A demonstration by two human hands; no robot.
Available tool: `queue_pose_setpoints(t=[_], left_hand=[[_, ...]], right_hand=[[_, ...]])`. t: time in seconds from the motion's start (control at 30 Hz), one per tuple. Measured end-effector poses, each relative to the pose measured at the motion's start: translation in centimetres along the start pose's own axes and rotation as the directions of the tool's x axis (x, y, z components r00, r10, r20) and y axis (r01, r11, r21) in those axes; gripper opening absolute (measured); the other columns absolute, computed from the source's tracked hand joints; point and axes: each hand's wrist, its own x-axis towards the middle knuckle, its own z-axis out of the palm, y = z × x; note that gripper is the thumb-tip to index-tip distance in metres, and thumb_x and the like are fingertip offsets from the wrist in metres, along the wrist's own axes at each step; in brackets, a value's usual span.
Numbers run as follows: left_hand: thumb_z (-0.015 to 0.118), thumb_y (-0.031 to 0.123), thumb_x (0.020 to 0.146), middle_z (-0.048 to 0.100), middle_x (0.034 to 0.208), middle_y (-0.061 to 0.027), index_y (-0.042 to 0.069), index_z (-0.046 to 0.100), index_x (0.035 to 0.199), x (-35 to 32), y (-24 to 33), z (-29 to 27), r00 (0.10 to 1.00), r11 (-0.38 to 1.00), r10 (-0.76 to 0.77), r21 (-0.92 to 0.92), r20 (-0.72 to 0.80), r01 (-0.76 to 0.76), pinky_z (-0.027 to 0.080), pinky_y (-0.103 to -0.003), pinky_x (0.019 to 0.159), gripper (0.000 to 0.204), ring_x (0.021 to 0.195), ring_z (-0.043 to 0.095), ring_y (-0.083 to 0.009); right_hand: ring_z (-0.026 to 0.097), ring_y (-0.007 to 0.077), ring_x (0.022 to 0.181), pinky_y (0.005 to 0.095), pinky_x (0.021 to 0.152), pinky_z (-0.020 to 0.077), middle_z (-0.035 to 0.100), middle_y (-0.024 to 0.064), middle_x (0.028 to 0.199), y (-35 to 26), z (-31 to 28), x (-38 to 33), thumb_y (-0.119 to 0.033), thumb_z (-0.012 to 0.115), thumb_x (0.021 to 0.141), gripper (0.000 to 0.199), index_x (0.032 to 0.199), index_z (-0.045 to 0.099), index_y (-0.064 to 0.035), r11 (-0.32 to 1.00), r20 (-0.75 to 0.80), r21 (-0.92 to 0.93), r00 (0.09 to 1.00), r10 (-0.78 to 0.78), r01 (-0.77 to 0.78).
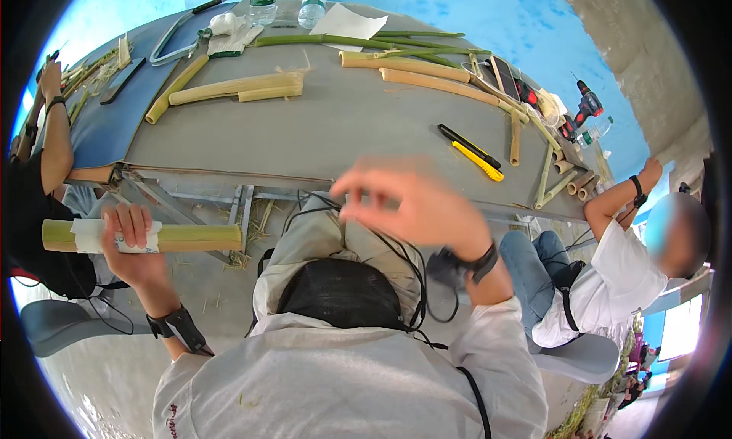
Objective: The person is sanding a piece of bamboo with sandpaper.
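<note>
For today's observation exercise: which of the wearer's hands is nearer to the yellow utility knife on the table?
Right. The right hand hovers, blurred, just below-left of the yellow utility knife. The left hand grips a paper-wrapped bamboo section far to the left.

I have one view only, from the left of the two fisheye cameras on my head, so there is no second picture to share ground with. It looks steeply down past my chest and lap, with both forearms entering from the lower edge. My left hand [133, 241] sits close to the lens at lower left, my right hand [415, 202] nearer still, blurred, just right of centre. Beyond both hands the lens faces a grey table [320, 126], whose straight edges bow toward the dark round rim. Another person's sleeve shows far right of my right hand.
</note>
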Motion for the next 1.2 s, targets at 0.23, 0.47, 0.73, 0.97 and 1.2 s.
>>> queue_pose_setpoints(t=[0.23,0.47,0.73,0.97,1.2], left_hand=[[0.055,0.011,0.101,0.034,0.065,0.0013,0.014,0.038,0.083,0.1,-0.3,-1.0,0.981,0.983,0.077,0.177,-0.178,-0.045,0.034,-0.030,0.068,0.026,0.058,0.035,-0.0101],[0.053,0.009,0.103,0.035,0.067,0.0007,0.012,0.041,0.090,0.0,-0.8,-0.6,0.997,0.980,-0.011,0.195,-0.077,0.026,0.034,-0.031,0.068,0.018,0.059,0.035,-0.0108],[0.054,0.009,0.102,0.035,0.065,0.0005,0.013,0.036,0.085,0.3,-0.2,0.0,0.992,0.965,0.035,0.261,-0.120,-0.002,0.034,-0.031,0.068,0.025,0.059,0.035,-0.0111],[0.054,0.008,0.098,0.035,0.064,0.0002,0.013,0.037,0.086,0.3,-1.0,0.5,0.995,0.973,-0.011,0.229,-0.102,0.034,0.036,-0.031,0.069,0.022,0.059,0.036,-0.0113],[0.055,0.008,0.097,0.036,0.064,0.0004,0.013,0.038,0.087,0.3,-2.0,0.8,0.994,0.977,-0.031,0.208,-0.103,0.053,0.036,-0.031,0.069,0.020,0.058,0.037,-0.0111]], right_hand=[[0.064,0.0188,0.074,0.0336,0.071,0.0511,0.065,0.0044,0.115,8.6,-8.4,8.8,-0.021,0.073,0.093,0.026,0.116,0.068,-0.0087,0.915,-0.281,-0.401,0.957,-0.077,-0.044],[0.065,0.0341,0.119,0.0471,0.096,0.0542,0.051,0.0131,0.143,18.8,-10.1,12.5,-0.028,0.075,0.088,0.070,0.151,0.049,-0.0130,0.727,-0.171,-0.661,0.980,0.097,-0.188],[0.066,0.0337,0.104,0.0455,0.085,0.0534,0.062,0.0118,0.128,21.0,-12.5,12.4,-0.018,0.072,0.085,0.034,0.116,0.065,-0.0078,0.754,-0.078,-0.627,0.979,0.190,-0.196],[0.068,0.0331,0.095,0.0443,0.082,0.0531,0.071,0.0129,0.104,16.1,-12.6,10.2,-0.025,0.074,0.088,0.029,0.109,0.065,-0.0069,0.825,-0.171,-0.529,0.977,0.127,-0.200],[0.073,0.0194,0.094,0.0311,0.079,0.0542,0.072,0.0074,0.100,9.4,-12.9,4.9,-0.015,0.069,0.100,0.017,0.114,0.065,-0.0076,0.827,-0.487,-0.523,0.868,-0.093,-0.205]])
